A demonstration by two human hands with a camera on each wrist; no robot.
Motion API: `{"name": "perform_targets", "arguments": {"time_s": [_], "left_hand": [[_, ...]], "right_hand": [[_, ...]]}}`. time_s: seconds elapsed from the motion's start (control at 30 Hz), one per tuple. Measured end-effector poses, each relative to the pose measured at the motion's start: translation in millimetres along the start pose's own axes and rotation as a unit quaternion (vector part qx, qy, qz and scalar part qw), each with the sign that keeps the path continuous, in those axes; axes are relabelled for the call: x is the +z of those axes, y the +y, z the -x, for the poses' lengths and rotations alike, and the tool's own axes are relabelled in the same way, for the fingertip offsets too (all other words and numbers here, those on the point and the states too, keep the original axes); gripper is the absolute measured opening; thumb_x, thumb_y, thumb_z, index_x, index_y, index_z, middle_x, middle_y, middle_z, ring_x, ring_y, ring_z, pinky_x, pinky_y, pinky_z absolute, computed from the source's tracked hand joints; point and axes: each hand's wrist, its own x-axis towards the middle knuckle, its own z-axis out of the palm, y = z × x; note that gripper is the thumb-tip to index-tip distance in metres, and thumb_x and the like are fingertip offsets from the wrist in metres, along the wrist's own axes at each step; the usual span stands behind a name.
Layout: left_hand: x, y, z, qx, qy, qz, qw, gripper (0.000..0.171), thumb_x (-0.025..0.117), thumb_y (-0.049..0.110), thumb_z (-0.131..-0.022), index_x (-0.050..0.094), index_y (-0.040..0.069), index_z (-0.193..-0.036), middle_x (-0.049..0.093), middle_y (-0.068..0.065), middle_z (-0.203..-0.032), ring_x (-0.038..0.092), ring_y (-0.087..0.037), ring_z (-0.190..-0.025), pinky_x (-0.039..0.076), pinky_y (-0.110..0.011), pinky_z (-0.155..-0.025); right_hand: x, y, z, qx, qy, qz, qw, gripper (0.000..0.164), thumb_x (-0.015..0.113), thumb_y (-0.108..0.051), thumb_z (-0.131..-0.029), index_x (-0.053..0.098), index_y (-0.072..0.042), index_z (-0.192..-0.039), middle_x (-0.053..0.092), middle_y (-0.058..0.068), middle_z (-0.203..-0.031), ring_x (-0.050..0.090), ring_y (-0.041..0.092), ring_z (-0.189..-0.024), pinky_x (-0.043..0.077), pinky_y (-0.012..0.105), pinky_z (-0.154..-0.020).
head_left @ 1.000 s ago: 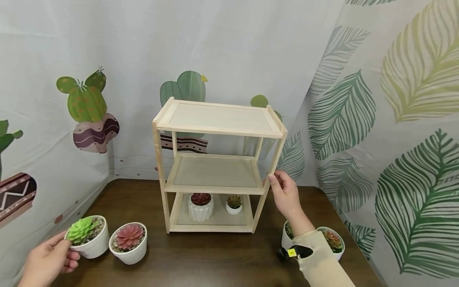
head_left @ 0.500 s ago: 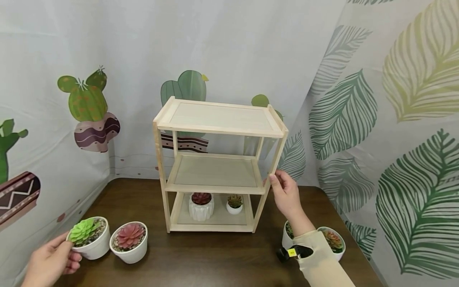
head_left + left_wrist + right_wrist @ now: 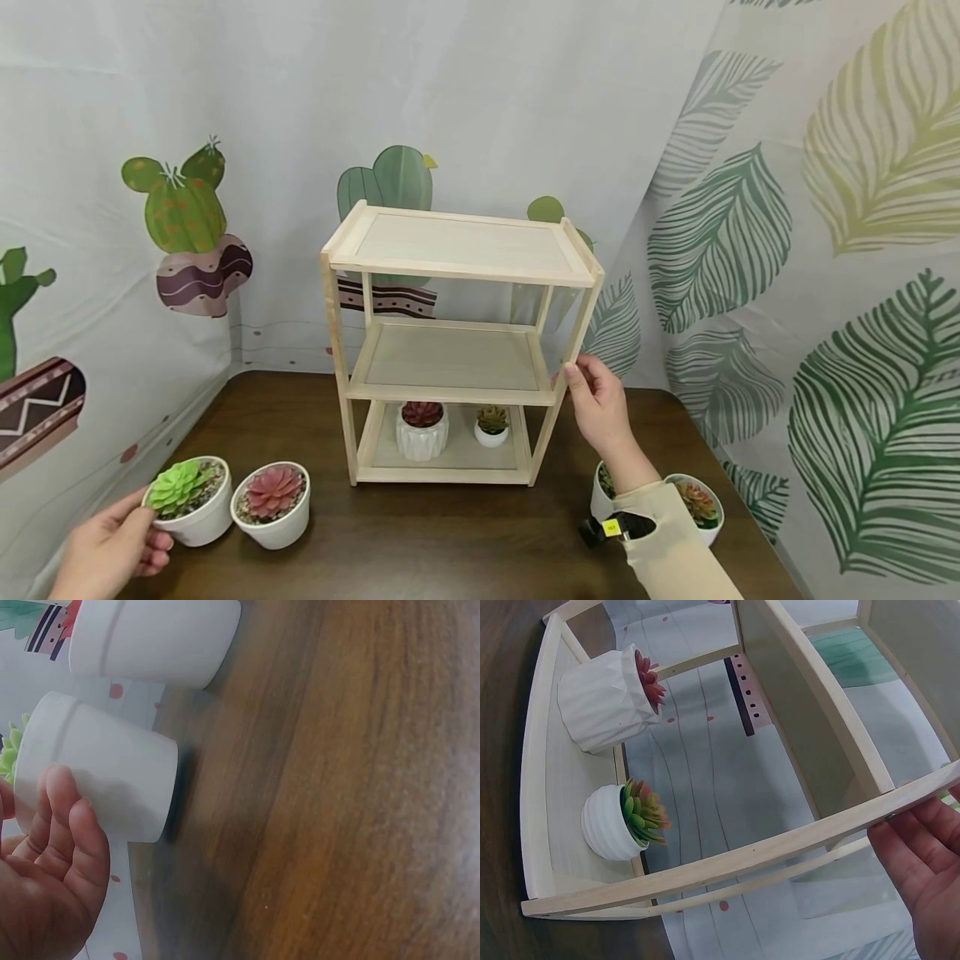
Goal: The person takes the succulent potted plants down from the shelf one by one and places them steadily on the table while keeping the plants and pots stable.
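Observation:
My left hand point(image 3: 112, 537) pinches the rim of a white pot with a bright green succulent point(image 3: 180, 487) at the table's left; in the left wrist view several fingers point(image 3: 64, 825) curl against the side of that pot point(image 3: 105, 772). Whether its base touches the table I cannot tell. Just right of it stands a white pot with a pink succulent point(image 3: 272, 494). My right hand point(image 3: 600, 408) grips the right front post of a three-tier wooden shelf point(image 3: 450, 393). On the bottom tier sit a ribbed white pot with a dark red succulent point(image 3: 422, 437) and a smaller potted succulent point(image 3: 491, 432).
Two more potted succulents stand at the right: one pot point(image 3: 602, 500) is partly behind my right forearm, the other pot point(image 3: 705, 508) partly behind the sleeve point(image 3: 671, 533). Brown wooden table point(image 3: 420, 542) lies in front of the shelf. Patterned curtains point(image 3: 480, 100) close off the back and sides.
The whole head view shifts very slightly. The green succulent's pot and my left hand have edged slightly right and down in view. My right hand keeps its hold on the shelf post.

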Motion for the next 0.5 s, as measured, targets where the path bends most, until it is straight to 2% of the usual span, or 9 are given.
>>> {"name": "perform_targets", "arguments": {"time_s": [0.2, 0.37, 0.5], "left_hand": [[-0.6, -1.0, 0.9, -0.009, 0.0, -0.001, 1.0, 0.061, 0.031, 0.024, -0.109, 0.019, -0.009, -0.159, 0.067, 0.0, -0.063, 0.066, -0.017, -0.052, 0.058, -0.034, -0.051], [-0.5, -1.4, 1.9, -0.023, 0.001, -0.004, 0.9997, 0.061, 0.03, 0.024, -0.108, 0.019, -0.011, -0.158, 0.067, -0.001, -0.062, 0.066, -0.018, -0.052, 0.058, -0.035, -0.051], [-0.5, -0.6, 2.3, -0.024, -0.001, -0.007, 0.9997, 0.062, 0.029, 0.024, -0.109, 0.018, -0.012, -0.158, 0.067, -0.001, -0.063, 0.066, -0.018, -0.052, 0.058, -0.035, -0.051]], "right_hand": [[1.8, 27.7, -2.6, 0.002, 0.005, 0.009, 1.0, 0.016, 0.056, -0.004, -0.104, 0.067, 0.005, -0.111, 0.074, 0.024, -0.091, 0.064, 0.004, -0.074, 0.052, 0.014, -0.065], [0.3, 32.2, -3.6, -0.005, -0.007, -0.008, 1.0, 0.016, 0.057, -0.011, -0.105, 0.068, 0.0, -0.11, 0.074, 0.021, -0.09, 0.065, 0.002, -0.074, 0.055, 0.018, -0.066], [-0.4, 31.6, -3.7, -0.01, -0.012, -0.016, 1.0, 0.017, 0.057, -0.012, -0.106, 0.067, 0.001, -0.11, 0.074, 0.022, -0.089, 0.066, 0.002, -0.074, 0.056, 0.019, -0.066]]}}
